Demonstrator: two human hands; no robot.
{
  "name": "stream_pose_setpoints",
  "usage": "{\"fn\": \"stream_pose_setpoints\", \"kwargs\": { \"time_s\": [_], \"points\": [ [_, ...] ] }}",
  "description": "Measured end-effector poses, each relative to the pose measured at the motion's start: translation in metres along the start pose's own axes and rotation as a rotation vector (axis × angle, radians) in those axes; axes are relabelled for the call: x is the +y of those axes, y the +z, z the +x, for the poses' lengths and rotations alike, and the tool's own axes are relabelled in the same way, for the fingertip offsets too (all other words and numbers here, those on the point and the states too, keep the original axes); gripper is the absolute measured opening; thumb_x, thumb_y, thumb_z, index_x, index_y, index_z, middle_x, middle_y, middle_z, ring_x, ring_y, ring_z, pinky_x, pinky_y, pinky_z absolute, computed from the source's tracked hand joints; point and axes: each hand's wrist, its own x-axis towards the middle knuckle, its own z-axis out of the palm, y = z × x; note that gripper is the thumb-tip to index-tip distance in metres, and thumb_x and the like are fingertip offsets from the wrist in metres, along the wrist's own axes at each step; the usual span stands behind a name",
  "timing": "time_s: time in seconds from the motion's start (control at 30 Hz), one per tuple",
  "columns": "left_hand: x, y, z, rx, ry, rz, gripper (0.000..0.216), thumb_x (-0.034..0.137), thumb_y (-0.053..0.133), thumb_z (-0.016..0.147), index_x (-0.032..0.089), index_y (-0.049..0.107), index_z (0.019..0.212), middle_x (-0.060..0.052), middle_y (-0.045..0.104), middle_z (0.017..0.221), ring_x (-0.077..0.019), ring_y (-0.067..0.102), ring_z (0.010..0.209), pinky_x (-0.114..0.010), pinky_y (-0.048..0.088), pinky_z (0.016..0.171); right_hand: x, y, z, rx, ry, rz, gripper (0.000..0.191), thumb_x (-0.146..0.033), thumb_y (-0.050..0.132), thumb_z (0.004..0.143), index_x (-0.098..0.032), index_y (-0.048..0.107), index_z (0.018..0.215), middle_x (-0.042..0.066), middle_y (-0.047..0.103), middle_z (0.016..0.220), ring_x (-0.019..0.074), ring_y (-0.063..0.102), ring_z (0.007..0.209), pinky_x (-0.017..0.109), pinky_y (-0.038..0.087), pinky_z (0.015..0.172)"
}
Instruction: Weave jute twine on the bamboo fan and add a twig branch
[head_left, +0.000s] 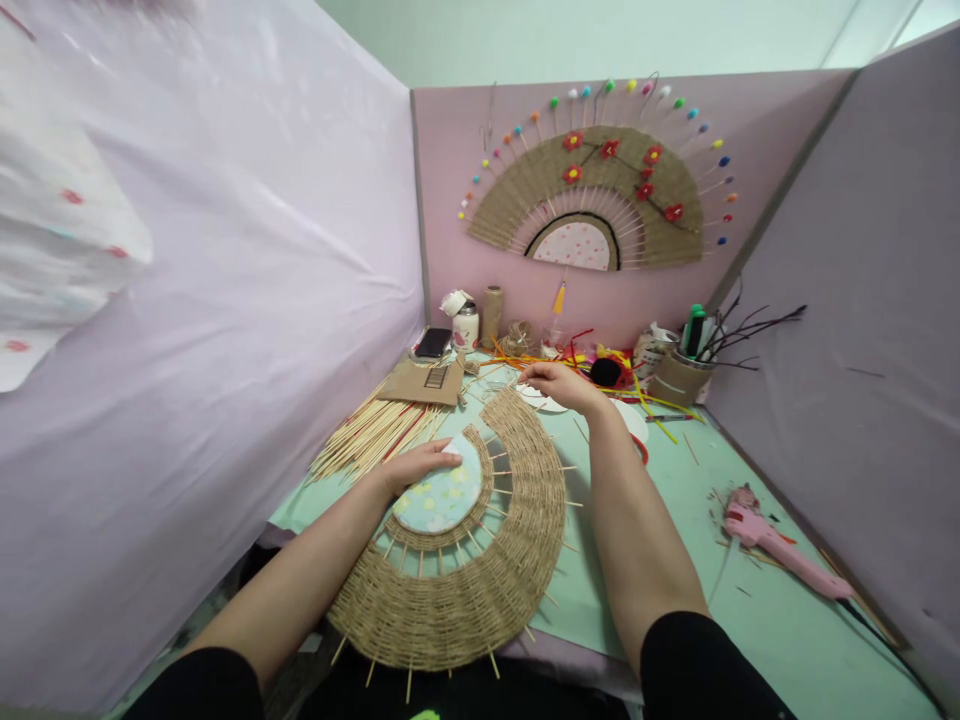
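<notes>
A half-round woven fan (pixel 536 520) of tan twine on thin wooden sticks lies tilted over the table's near edge, its outer stick ends poking out. Its centre is a pale blue patterned half-disc (pixel 442 500) edged with a woven twine band. My left hand (pixel 424 465) grips this centre, thumb on top and the other fingers hidden beneath. Just beyond the fan's upper right end is my right hand (pixel 555 385), its fingers bent and pressed together. What they pinch, if anything, is too small to make out.
Many thin sticks (pixel 367 440) and a cardboard piece (pixel 424 382) lie at left. A pink glue gun (pixel 787 555) rests at right. Behind are a phone (pixel 433 343), a twine ball (pixel 517 338) and a can of pens and twigs (pixel 679 378). A finished fan (pixel 600 190) hangs on the back panel.
</notes>
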Motion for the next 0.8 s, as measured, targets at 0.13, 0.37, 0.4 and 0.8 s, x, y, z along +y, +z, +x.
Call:
{"fn": "stream_pose_setpoints", "kwargs": {
  "time_s": [0.13, 0.37, 0.4, 0.8],
  "points": [
    [-0.002, -0.001, 0.001, -0.001, 0.007, 0.001, 0.042, 0.031, 0.078, 0.062, 0.014, 0.063, 0.098, -0.005, 0.070, 0.074, -0.0157, 0.064, 0.057, -0.024, 0.049, 0.052, -0.014, -0.001, 0.002, 0.035, -0.034, -0.197, 0.020, -0.012, 0.050, 0.080, -0.017, 0.069, 0.082, 0.005, 0.070, 0.090, 0.0156, 0.060, 0.085, 0.027, 0.044, 0.081],
    [-0.002, -0.003, 0.001, 0.022, 0.024, -0.034, 0.039, 0.029, 0.076, 0.063, 0.013, 0.063, 0.097, -0.006, 0.070, 0.074, -0.0162, 0.065, 0.057, -0.024, 0.048, 0.052, -0.039, 0.002, -0.001, 0.062, -0.067, -0.396, 0.017, -0.010, 0.055, 0.077, -0.018, 0.071, 0.077, 0.006, 0.070, 0.085, 0.0169, 0.061, 0.079, 0.028, 0.044, 0.077],
    [-0.001, -0.003, 0.001, 0.034, 0.030, -0.049, 0.040, 0.028, 0.076, 0.063, 0.014, 0.063, 0.098, -0.005, 0.070, 0.074, -0.0162, 0.065, 0.057, -0.024, 0.048, 0.052, -0.040, 0.003, -0.002, 0.065, -0.071, -0.390, 0.016, -0.011, 0.056, 0.077, -0.018, 0.070, 0.076, 0.005, 0.070, 0.083, 0.0165, 0.061, 0.077, 0.028, 0.044, 0.076],
    [0.002, -0.006, -0.002, 0.059, 0.109, -0.222, 0.042, 0.023, 0.074, 0.063, 0.010, 0.062, 0.101, -0.008, 0.071, 0.073, -0.0187, 0.066, 0.059, -0.027, 0.051, 0.057, -0.038, -0.001, -0.008, 0.104, -0.017, 0.203, 0.040, -0.050, 0.050, 0.083, -0.015, 0.070, 0.088, 0.003, 0.060, 0.072, 0.0120, 0.050, 0.065, 0.025, 0.040, 0.061]
  ]
}}
